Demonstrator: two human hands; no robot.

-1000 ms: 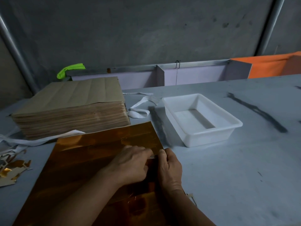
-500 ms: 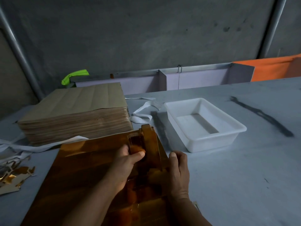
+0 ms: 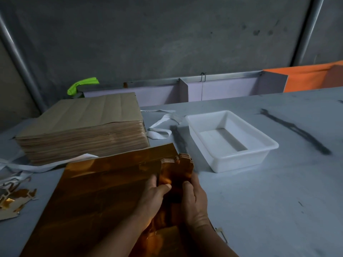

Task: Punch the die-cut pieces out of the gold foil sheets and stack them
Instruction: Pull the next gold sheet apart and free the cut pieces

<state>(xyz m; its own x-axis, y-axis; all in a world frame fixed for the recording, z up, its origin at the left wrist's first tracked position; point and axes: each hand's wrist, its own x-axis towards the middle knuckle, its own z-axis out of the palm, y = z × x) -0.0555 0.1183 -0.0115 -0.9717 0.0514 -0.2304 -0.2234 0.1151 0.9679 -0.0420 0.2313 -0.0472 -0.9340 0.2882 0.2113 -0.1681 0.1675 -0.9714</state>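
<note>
Both hands were in low at the centre of the frame, clamped on a thick bundle of die-cut pieces [image 3: 176, 168] that stood tilted up off the right edge of the gold foil sheets [image 3: 104, 199]. The left hand [image 3: 154, 194] had its thumb pressed across the near face of the bundle, with its fingers tucked behind and out of sight. The right hand [image 3: 194, 200] curled round the bundle's right side, thumb up on the front. The notched top edges of the pieces showed stacked and fairly even, just above the fingers. The foil sheets lay flat across the lower left, far corner touching or just short of the tall brown stack of sheets [image 3: 83, 130] in the middle left. Right of the bundle sat the white tray [image 3: 241, 163], near but apart, a strip of bare table [image 3: 278, 201] between them. Plenty of open grey surface ran along the right and lower right. At the left edge, gold scraps [image 3: 17, 199] lay beside white straps [image 3: 27, 168], well apart from the hands.
</note>
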